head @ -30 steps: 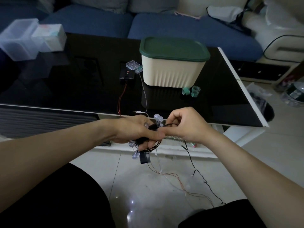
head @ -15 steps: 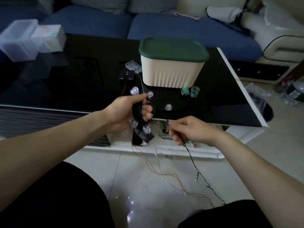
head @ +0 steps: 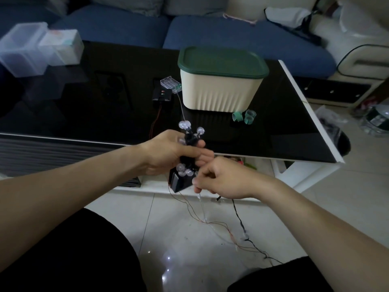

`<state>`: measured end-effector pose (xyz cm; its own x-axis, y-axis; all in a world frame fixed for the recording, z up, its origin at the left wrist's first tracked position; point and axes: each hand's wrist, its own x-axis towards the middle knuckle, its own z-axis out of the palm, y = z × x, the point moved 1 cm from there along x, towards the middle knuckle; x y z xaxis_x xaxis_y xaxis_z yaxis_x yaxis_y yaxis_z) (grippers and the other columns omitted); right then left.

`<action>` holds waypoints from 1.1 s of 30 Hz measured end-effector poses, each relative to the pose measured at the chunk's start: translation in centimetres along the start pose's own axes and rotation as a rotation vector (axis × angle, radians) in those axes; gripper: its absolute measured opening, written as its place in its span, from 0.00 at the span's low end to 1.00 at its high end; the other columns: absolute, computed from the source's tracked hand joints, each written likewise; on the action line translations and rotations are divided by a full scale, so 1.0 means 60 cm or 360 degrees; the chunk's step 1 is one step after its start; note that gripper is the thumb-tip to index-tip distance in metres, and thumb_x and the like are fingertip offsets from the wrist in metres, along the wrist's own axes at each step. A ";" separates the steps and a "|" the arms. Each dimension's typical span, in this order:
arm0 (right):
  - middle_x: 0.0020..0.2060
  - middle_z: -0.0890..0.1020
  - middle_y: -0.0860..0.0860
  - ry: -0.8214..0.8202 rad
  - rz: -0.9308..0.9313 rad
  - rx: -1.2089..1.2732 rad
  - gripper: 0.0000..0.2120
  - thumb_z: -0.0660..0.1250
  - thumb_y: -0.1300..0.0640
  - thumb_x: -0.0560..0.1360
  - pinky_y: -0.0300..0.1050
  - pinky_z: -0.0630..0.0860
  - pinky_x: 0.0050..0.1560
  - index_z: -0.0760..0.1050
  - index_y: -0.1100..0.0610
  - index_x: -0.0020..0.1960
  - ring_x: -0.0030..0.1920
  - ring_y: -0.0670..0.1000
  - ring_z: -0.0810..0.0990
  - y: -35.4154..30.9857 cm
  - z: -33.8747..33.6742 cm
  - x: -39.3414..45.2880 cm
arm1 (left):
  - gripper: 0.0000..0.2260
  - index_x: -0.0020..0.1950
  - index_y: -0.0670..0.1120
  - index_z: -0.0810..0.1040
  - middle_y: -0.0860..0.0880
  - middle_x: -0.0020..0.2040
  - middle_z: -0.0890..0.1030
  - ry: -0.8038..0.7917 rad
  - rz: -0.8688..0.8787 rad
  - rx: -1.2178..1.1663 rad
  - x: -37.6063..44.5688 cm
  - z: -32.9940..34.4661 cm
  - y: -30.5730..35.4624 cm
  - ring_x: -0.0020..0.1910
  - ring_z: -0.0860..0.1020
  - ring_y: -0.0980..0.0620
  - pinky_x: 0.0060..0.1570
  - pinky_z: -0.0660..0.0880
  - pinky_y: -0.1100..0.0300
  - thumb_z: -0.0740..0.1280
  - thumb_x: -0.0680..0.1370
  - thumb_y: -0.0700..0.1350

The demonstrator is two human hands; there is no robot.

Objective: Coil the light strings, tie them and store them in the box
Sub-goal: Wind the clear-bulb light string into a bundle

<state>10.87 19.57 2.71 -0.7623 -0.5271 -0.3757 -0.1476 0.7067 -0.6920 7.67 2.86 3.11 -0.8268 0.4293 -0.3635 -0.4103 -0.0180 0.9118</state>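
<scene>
The fingers (head: 201, 151) of my left hand (head: 168, 153) are curled round a coiled light string (head: 189, 142), a dark bundle held upright just off the near edge of the tabletop (head: 84, 114), with clear round bulbs sticking out above and below my grip. A black battery pack (head: 179, 181) hangs under the bundle. My right hand (head: 225, 178) sits just below and beside it, fingers pinched on the loose wire (head: 240, 220), which trails down to the tiled floor (head: 189, 249). I can see the box (head: 221, 89), cream with its green lid on, standing toward the far right corner of the tabletop. Two more battery packs (head: 165, 90) lie just left of it; small green tape rolls (head: 245, 116) lie at its near right corner.
</scene>
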 end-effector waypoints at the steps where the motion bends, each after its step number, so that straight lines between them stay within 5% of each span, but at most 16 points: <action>1: 0.25 0.75 0.32 -0.0029 -0.0009 0.0006 0.12 0.68 0.53 0.81 0.26 0.67 0.37 0.81 0.48 0.38 0.31 0.30 0.73 -0.002 -0.002 -0.003 | 0.05 0.51 0.37 0.79 0.38 0.49 0.84 -0.0022 -0.0015 0.0073 0.000 0.001 -0.003 0.46 0.84 0.46 0.47 0.81 0.58 0.66 0.76 0.31; 3: 0.25 0.72 0.24 -0.0078 -0.0034 -0.0001 0.11 0.68 0.55 0.80 0.21 0.65 0.40 0.81 0.49 0.40 0.34 0.23 0.70 -0.002 -0.007 -0.009 | 0.05 0.51 0.36 0.79 0.41 0.44 0.85 -0.0037 -0.0046 0.0107 0.002 0.002 -0.006 0.44 0.84 0.48 0.44 0.81 0.60 0.67 0.76 0.32; 8: 0.26 0.79 0.45 0.0057 -0.0037 0.0211 0.09 0.69 0.55 0.80 0.41 0.73 0.37 0.84 0.59 0.46 0.28 0.42 0.74 0.005 -0.007 -0.011 | 0.05 0.51 0.34 0.79 0.35 0.50 0.82 -0.0023 -0.0063 0.0193 0.005 0.003 -0.007 0.50 0.81 0.41 0.52 0.80 0.54 0.66 0.77 0.33; 11: 0.26 0.80 0.46 0.0190 -0.0019 0.0213 0.09 0.68 0.55 0.80 0.39 0.72 0.32 0.83 0.56 0.44 0.27 0.44 0.75 0.005 -0.011 -0.010 | 0.09 0.53 0.28 0.78 0.36 0.48 0.83 -0.0062 -0.0103 0.0317 0.004 0.005 -0.012 0.49 0.81 0.40 0.55 0.79 0.52 0.67 0.77 0.34; 15: 0.27 0.82 0.46 0.0336 -0.0082 0.0129 0.08 0.72 0.54 0.77 0.37 0.72 0.31 0.86 0.52 0.40 0.26 0.42 0.76 0.002 -0.015 -0.010 | 0.18 0.58 0.22 0.72 0.24 0.57 0.76 -0.0182 -0.0198 0.0394 0.002 0.007 -0.013 0.59 0.76 0.27 0.65 0.73 0.40 0.68 0.77 0.36; 18: 0.29 0.84 0.46 0.0416 -0.0152 0.0141 0.08 0.75 0.54 0.74 0.33 0.73 0.35 0.85 0.51 0.36 0.30 0.41 0.80 0.001 -0.016 -0.011 | 0.15 0.55 0.27 0.77 0.27 0.51 0.79 -0.0275 -0.0277 0.0390 -0.001 0.007 -0.012 0.51 0.78 0.30 0.59 0.73 0.42 0.66 0.79 0.40; 23: 0.25 0.81 0.43 0.0508 -0.0214 0.0252 0.06 0.79 0.56 0.71 0.28 0.67 0.31 0.84 0.55 0.37 0.26 0.39 0.74 0.008 -0.025 -0.012 | 0.14 0.56 0.28 0.78 0.34 0.43 0.81 -0.0219 -0.0283 0.0305 0.002 0.005 -0.017 0.41 0.81 0.42 0.50 0.78 0.49 0.64 0.81 0.40; 28: 0.34 0.84 0.60 0.0511 -0.0304 0.0365 0.05 0.77 0.58 0.72 0.47 0.71 0.38 0.84 0.55 0.38 0.31 0.58 0.73 0.013 -0.023 -0.006 | 0.09 0.48 0.33 0.82 0.37 0.39 0.83 -0.0034 -0.0262 0.0176 0.008 0.001 -0.012 0.35 0.82 0.46 0.38 0.81 0.58 0.65 0.79 0.38; 33: 0.29 0.79 0.65 0.0574 -0.0312 0.0343 0.07 0.76 0.66 0.70 0.36 0.68 0.30 0.80 0.61 0.36 0.28 0.52 0.71 0.013 -0.034 -0.003 | 0.07 0.49 0.38 0.79 0.41 0.40 0.83 0.0040 -0.0316 -0.0136 0.009 0.002 -0.005 0.35 0.82 0.47 0.32 0.79 0.59 0.62 0.80 0.39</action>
<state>9.65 21.16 3.50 -0.9093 -0.4160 -0.0130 -0.2055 0.4758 -0.8552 7.41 3.19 2.69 -0.7353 0.4093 -0.5402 -0.5964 -0.0120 0.8026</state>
